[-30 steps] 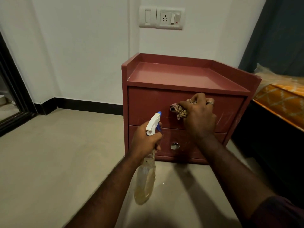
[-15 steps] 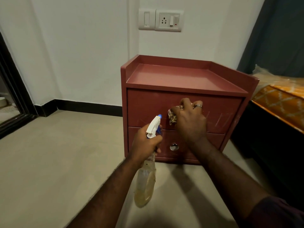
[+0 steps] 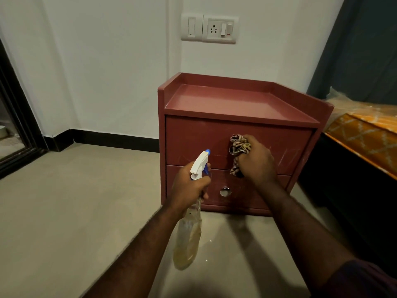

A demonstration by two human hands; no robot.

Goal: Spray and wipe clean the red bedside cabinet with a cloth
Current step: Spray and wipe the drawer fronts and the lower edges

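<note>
Wiping the upper drawer front [image 3: 193, 138] of the red bedside cabinet [image 3: 236, 104], which is standing on the floor [image 3: 75, 211] against the wall [image 3: 107, 72]: mid-task.
Right hand [image 3: 256, 162] is clenching the bunched cloth [image 3: 239, 147] against that drawer; left hand [image 3: 189, 186] is gripping the spray bottle [image 3: 189, 233] by its neck. Pale streaks [image 3: 286, 157] are showing at the drawer's right, so wiping there is probably unfinished; lower drawer [image 3: 253, 196] seemingly pending.

Cabinet [image 3: 236, 108] against wall [image 3: 107, 72], bed [image 3: 365, 134] right, socket [image 3: 219, 29] above.
</note>
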